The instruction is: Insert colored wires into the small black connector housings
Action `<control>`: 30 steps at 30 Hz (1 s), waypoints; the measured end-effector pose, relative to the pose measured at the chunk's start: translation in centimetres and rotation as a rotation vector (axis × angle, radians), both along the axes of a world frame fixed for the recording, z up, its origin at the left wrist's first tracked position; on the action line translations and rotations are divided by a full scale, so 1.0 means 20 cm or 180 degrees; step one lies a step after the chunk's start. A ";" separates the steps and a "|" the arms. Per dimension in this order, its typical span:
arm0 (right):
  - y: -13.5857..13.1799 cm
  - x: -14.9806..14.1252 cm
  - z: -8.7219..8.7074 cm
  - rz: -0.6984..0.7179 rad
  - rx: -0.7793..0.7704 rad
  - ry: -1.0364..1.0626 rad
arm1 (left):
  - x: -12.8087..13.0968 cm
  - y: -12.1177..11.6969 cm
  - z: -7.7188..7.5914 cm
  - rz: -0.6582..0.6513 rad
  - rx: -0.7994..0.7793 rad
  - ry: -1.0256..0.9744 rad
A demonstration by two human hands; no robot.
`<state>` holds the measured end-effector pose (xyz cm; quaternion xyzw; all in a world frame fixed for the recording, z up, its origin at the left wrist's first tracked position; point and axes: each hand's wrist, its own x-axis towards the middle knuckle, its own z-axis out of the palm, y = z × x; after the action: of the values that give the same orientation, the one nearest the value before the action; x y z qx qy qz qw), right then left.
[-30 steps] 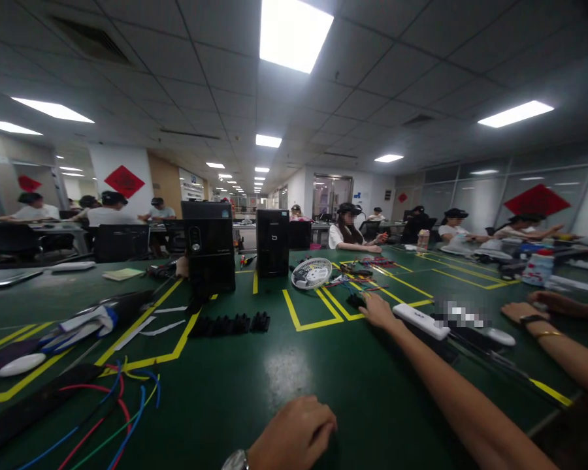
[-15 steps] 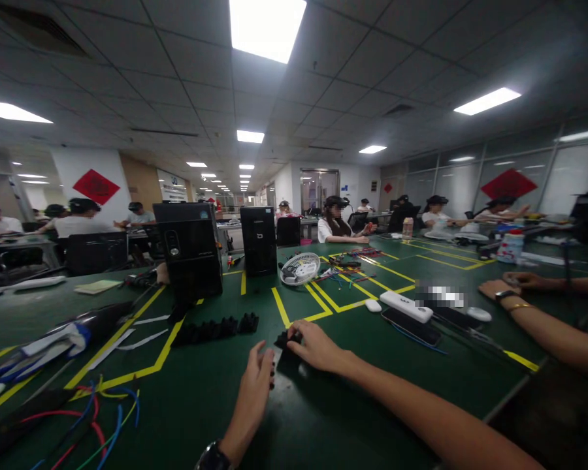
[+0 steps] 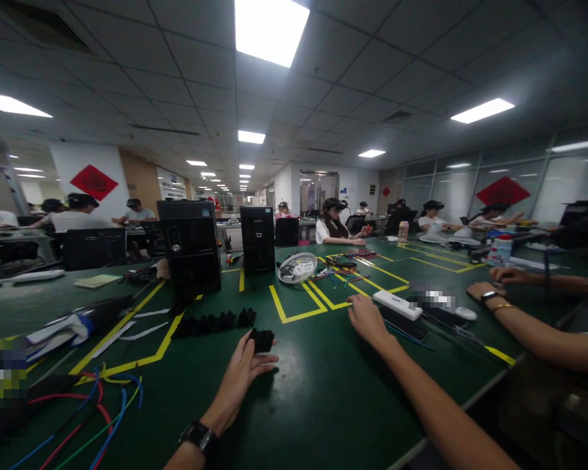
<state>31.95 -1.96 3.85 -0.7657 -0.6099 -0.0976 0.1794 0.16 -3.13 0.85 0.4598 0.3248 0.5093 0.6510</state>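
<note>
My left hand [image 3: 240,375] holds a small black block with a jagged edge [image 3: 262,341] between thumb and fingers, a little above the green table [image 3: 294,405]. Its lower fingers stretch out beneath the block. To the far left of it lies a row of similar black jagged pieces [image 3: 206,325]. My right hand [image 3: 369,320] is low over the table, its fingers curled down beside a white power strip [image 3: 396,305]. Whatever lies under those fingers is hidden by the hand.
Two black computer towers [image 3: 189,248] [image 3: 257,240] stand at the back, with a white plastic basket [image 3: 298,268] beside them. Coloured wires [image 3: 102,418] lie at front left. A co-worker's arms [image 3: 534,313] rest on the right. Yellow tape lines [image 3: 304,316] mark the table.
My right hand has let go of the black block and moved right, over where a small white object lay. My left hand now holds the block.
</note>
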 end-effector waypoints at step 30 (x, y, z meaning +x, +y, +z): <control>0.08 -0.69 -0.21 0.2899 -0.0013 0.0864 | -0.02 0.13 -0.06 0.0244 -0.0469 -0.0838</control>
<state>18.14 -0.34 -0.34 -0.4266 -0.8548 0.0932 0.2804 -0.26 -0.56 -0.33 0.3273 0.2904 0.5644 0.7000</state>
